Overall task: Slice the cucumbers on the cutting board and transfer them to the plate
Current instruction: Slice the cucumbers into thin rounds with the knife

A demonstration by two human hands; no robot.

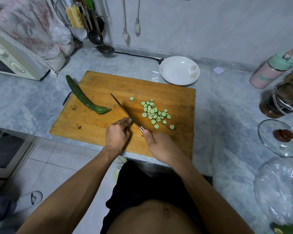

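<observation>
Now, our left hand (pixel 117 136): fingers pinched on a cucumber stub (pixel 130 120), mid cutting board (pixel 95 125).
Our right hand (pixel 160 146): wrapped around the knife (pixel 123 110).
Slices (pixel 155 113): right of the blade.
Whole cucumber (pixel 85 98): board's left edge.
Plate (pixel 179 70): beyond the board's far right corner.

A grey marble counter (pixel 41 105) carries a wooden cutting board (pixel 95 130). Behind the board's far right corner sits a white plate (pixel 179 70); far right of it, a pink bottle (pixel 271 71), a jar (pixel 277 100) and a glass lid (pixel 281 138); left, a microwave (pixel 12 61).
</observation>
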